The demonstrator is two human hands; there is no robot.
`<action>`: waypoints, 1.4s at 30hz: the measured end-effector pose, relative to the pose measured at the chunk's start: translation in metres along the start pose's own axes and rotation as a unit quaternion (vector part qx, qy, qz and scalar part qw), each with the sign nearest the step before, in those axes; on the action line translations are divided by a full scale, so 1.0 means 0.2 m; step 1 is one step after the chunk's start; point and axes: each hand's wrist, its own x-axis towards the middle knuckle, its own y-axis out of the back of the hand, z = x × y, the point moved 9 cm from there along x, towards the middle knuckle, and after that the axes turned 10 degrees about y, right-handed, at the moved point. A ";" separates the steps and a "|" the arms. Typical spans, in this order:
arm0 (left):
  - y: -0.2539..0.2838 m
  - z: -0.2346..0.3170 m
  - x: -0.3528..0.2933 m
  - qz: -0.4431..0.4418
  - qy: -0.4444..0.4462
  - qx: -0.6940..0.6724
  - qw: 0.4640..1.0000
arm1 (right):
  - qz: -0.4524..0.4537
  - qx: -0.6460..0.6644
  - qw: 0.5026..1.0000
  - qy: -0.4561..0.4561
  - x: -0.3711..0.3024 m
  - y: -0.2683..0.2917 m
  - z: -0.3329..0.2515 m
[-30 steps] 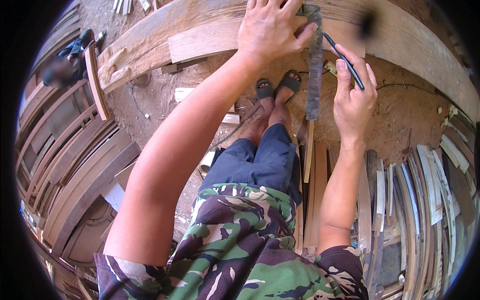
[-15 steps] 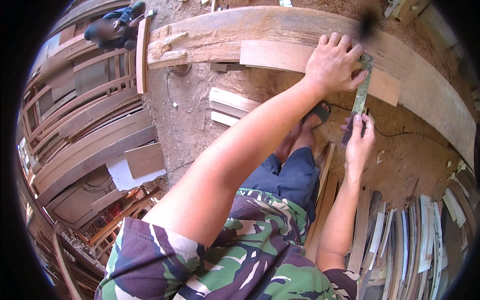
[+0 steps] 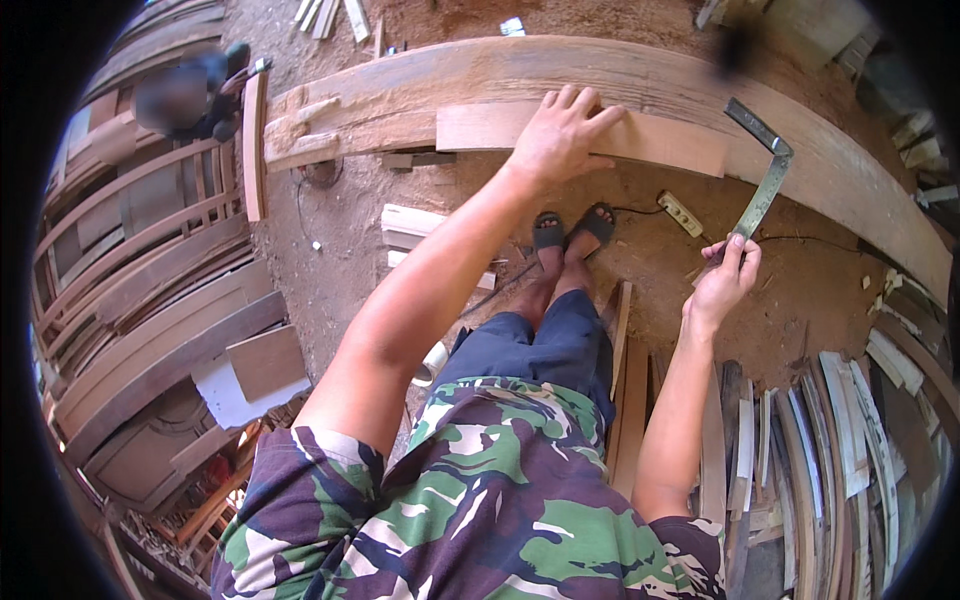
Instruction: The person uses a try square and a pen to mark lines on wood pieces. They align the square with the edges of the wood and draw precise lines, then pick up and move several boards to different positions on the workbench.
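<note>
My left hand (image 3: pixel 566 132) lies over a short, light-brown wooden board (image 3: pixel 670 143), its fingers spread across the top and its thumb near the close edge. Beneath and behind this board stretches a long, thick timber plank (image 3: pixel 400 82) with a rough, carved left end. To the right, my right hand (image 3: pixel 728 272) pinches the end of a metal blade belonging to a try square (image 3: pixel 766 188). The square's dark stock points away from me, above the plank's right part, and I cannot tell whether it touches the wood.
A power strip (image 3: pixel 680 214) with a cable lies on the dirt floor past my sandalled feet. Wood strips (image 3: pixel 800 470) are stacked at lower right. Panels and frames (image 3: pixel 150 390) fill the left side. Another person (image 3: pixel 185 95) is at the upper left.
My left hand has moved left along the short board. The try square has come away from the board to the right, with my right hand still on its blade end.
</note>
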 end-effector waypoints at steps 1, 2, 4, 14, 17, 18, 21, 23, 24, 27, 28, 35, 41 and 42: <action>0.01 0.00 0.02 -0.014 -0.010 -0.019 1.000 | 0.008 -0.002 1.000 0.001 0.01 0.02 -0.01; 0.03 0.00 0.03 -0.030 -0.019 -0.037 0.999 | 0.009 -0.002 1.000 0.005 0.01 0.05 0.00; 0.08 0.02 0.06 -0.079 -0.013 -0.100 0.992 | 0.023 0.008 1.000 0.001 -0.02 0.08 0.00; 0.14 0.14 0.15 -0.161 -0.016 -0.063 0.985 | 0.012 0.031 0.999 -0.006 -0.11 0.01 0.01; 0.13 0.12 0.14 -0.122 -0.045 -0.106 0.986 | -0.003 0.059 0.998 -0.019 -0.13 -0.04 0.03; 0.13 0.12 0.16 -0.115 -0.054 -0.111 0.986 | -0.002 0.060 0.998 -0.019 -0.14 -0.05 0.04; 0.09 0.09 0.19 -0.041 -0.057 -0.082 0.994 | -0.013 0.068 0.997 -0.032 -0.14 -0.09 0.07; 0.00 0.03 0.21 -0.008 -0.030 -0.074 0.997 | -0.020 0.065 0.997 -0.044 -0.15 -0.13 0.07; -0.03 0.00 0.22 -0.008 -0.006 -0.081 0.997 | -0.034 0.051 0.997 -0.041 -0.14 -0.16 0.08; 0.03 -0.02 0.25 0.074 0.066 -0.196 0.976 | -0.071 -0.034 0.996 -0.046 -0.13 -0.23 0.11; 0.09 -0.02 0.25 0.114 0.089 -0.249 0.958 | -0.080 -0.038 0.995 -0.042 -0.14 -0.26 0.15; 0.05 0.07 0.30 0.085 0.037 -0.137 0.986 | -0.129 -0.112 0.984 -0.045 -0.15 -0.38 0.19; 0.14 0.06 0.25 0.104 0.020 -0.259 0.960 | -0.134 -0.259 0.938 0.185 -0.04 -0.27 -0.10; 0.20 0.07 0.21 0.111 0.030 -0.301 0.947 | -0.144 -0.308 0.893 0.295 0.02 -0.28 -0.25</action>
